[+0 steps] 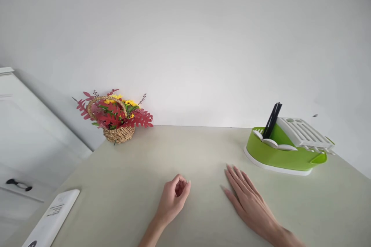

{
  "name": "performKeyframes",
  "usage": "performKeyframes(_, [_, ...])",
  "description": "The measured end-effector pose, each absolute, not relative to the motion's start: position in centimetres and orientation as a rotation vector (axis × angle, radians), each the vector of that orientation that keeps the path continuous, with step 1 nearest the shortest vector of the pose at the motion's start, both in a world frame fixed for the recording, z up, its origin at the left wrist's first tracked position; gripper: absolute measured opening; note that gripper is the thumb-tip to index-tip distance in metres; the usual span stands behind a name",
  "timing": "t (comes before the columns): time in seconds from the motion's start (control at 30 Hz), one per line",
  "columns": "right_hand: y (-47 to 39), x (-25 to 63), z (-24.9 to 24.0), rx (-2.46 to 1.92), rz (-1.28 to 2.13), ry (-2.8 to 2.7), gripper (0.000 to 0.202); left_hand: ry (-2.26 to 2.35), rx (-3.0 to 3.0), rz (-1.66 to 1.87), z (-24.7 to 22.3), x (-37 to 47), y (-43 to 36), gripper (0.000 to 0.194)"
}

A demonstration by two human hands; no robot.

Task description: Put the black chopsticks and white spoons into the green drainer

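My left hand (pixel 173 200) rests near the middle of the pale table (pixel 191 150), its fingers curled into a loose fist with a gap in the middle and nothing visible in it. To its right, my right hand (pixel 249 202) lies palm down with the fingers stretched out and holds nothing. The two hands are apart. Beyond my right hand stands a green utensil holder (pixel 278 157) on a white base, with black sticks (pixel 272 120) upright in it, white spoons (pixel 270 143) along its front and a white slotted rack (pixel 305 133) on its right part.
At the back left, a wicker basket (pixel 118 134) holds red leaves and yellow flowers (pixel 130 103). A long white box (pixel 52 218) with printed text lies at the front left edge. White drawers (pixel 31 150) stand left of the table, and a wall (pixel 185 46) rises behind it.
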State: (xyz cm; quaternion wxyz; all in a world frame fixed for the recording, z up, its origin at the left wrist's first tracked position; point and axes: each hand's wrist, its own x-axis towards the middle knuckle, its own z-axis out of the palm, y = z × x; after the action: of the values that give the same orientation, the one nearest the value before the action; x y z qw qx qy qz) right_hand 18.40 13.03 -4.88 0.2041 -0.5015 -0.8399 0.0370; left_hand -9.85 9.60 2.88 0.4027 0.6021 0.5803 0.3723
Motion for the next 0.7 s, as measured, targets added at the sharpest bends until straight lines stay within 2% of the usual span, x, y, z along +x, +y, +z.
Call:
performKeyframes(0.47, [11.3,16.8,-5.8,-1.486,0.000,-2.273,0.068,1.482,1.586,1.052,2.2,-10.3,9.0,0.040])
performKeyframes(0.7, [7.8,14.8,-7.3,-1.486,-0.074,-2.144,0.070,1.497,1.658,1.040,2.0,-10.1,6.1,0.039])
